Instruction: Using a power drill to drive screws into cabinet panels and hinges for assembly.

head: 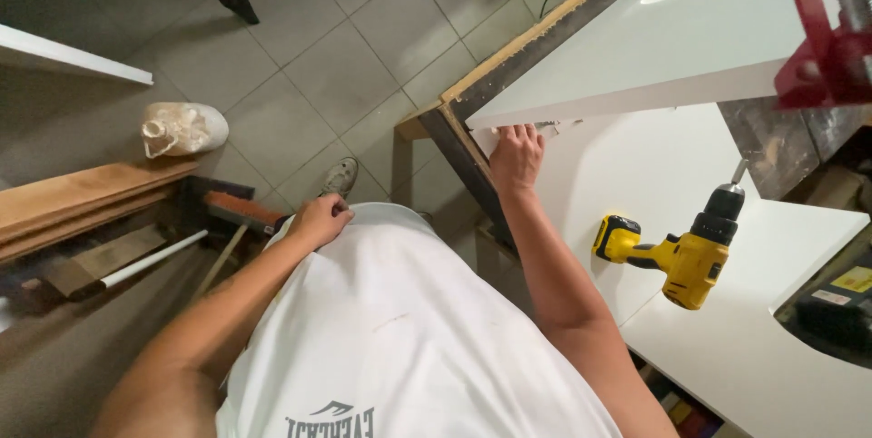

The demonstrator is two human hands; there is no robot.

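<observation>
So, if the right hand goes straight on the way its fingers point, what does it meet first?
Probably the raised white board: the right hand rests on the flat white panel with its fingertips already at that board's lower edge. Depth is unclear.

Dim floor, bright white panels, soft shadows, wide-angle bending at edges

right hand (516, 158) fingers (527, 133): tips hidden under the edge of the raised white flat board (654, 56)
left hand (320, 218): curled against the white shirt, palm hidden
red metal clamp (827, 38): cut off by the top and right edges
yellow-and-black cordless drill (677, 252): bit too small to tell its type
</observation>
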